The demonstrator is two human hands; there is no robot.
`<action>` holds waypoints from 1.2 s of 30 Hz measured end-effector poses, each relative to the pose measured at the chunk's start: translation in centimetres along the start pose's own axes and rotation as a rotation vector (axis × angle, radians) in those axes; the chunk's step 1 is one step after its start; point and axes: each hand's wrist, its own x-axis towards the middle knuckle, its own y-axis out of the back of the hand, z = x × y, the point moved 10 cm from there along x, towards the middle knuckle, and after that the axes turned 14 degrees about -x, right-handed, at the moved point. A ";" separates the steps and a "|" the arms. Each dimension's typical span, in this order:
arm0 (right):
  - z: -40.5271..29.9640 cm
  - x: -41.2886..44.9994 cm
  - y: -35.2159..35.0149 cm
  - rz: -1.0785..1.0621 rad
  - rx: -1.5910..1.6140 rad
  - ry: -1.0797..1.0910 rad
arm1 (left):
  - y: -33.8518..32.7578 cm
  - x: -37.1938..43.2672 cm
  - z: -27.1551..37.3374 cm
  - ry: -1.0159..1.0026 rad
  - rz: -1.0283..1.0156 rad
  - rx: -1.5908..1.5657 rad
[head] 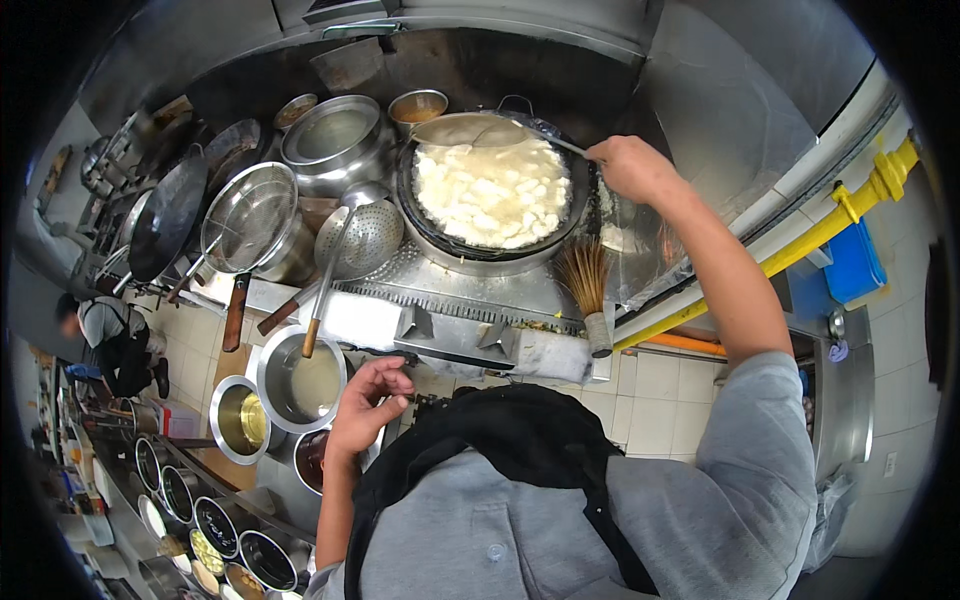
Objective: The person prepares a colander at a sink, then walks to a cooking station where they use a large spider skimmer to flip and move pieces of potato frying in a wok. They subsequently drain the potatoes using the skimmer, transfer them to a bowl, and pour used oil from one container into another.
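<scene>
A black wok (409,206) sits on the stove ring, full of pale food pieces (491,195) in bubbling oil. My right hand (634,169) grips the handle of a round wire-mesh skimmer (469,130), whose head is over the wok's far edge. My left hand (379,397) holds nothing, its fingers apart and slightly curled, near a steel pot (271,379) of cloudy liquid. A bamboo brush (586,285) stands right of the wok. Left of the wok are a perforated ladle (367,240) and a steel ladle (365,193) with a wooden handle.
A mesh strainer (251,217) lies over a pot at the left, beside a lidded-looking steel pot (334,135) and dark woks (169,214). Pots and seasoning containers (217,525) line the lower left. A yellow pipe (806,244) runs along the right. Another person (112,337) is far left.
</scene>
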 end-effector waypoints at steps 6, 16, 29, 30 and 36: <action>-1.2 1.2 -2.6 -0.052 -0.004 0.034 | 0.4 0.8 -0.6 0.061 -0.056 0.052; 3.8 -4.6 5.3 -0.057 -0.201 -0.039 | 2.8 -0.2 -1.5 0.119 0.006 -0.044; -1.7 -2.2 1.5 -0.121 -0.209 -0.035 | 4.0 0.1 0.3 0.093 -0.001 0.013; -1.3 -2.3 1.8 -0.061 -0.146 -0.022 | 4.5 -0.2 0.3 0.092 0.017 0.003; -1.0 -6.8 2.4 -0.179 0.239 -0.084 | 6.4 -1.9 -1.5 0.091 0.106 -0.103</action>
